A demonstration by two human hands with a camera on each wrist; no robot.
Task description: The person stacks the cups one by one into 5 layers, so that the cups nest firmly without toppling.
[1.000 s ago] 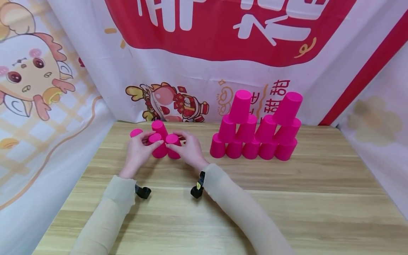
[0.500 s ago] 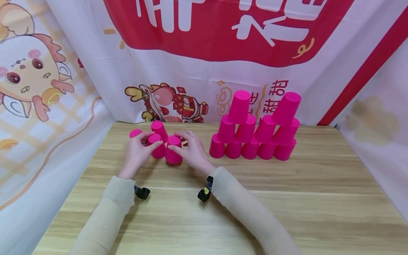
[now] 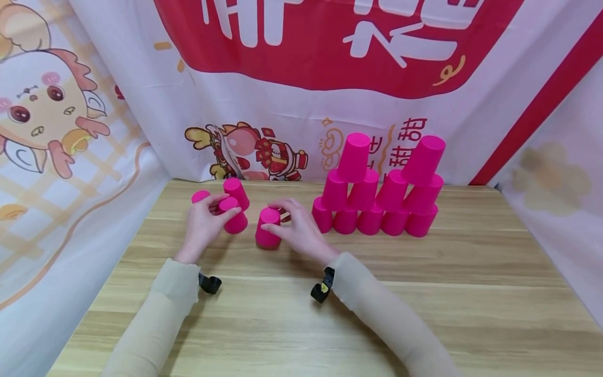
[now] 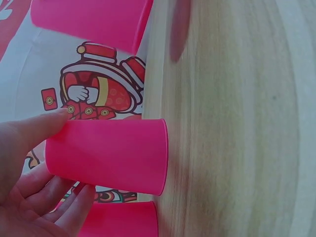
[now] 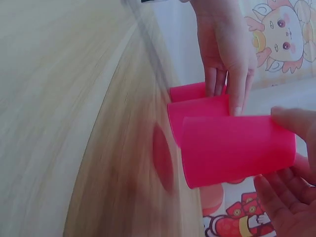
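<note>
In the head view my left hand (image 3: 200, 228) pinches an upside-down pink cup (image 3: 236, 222) that stands on the wooden table. The left wrist view has the thumb and fingers on opposite sides of this cup (image 4: 106, 155) near its base. My right hand (image 3: 303, 230) holds another upside-down pink cup (image 3: 268, 235) to the right and a little nearer. In the right wrist view that held cup (image 5: 232, 150) hangs just above the tabletop, with a reddish reflection below it. Beside and behind my left hand stand two more cups, one pink cup (image 3: 237, 192) and one partly hidden cup (image 3: 201, 196).
On the right stands a stepped stack of upside-down pink cups (image 3: 369, 220), with two single cups on top. A printed cloth (image 3: 301, 110) hangs behind the wooden table (image 3: 292, 324). Black wrist cameras, such as the right one (image 3: 322, 288), jut out from both sleeves.
My right hand has drawn its cup away from the left-hand cup, rightward and toward me, opening a gap between them. The left hand and the stack have stayed in place.
</note>
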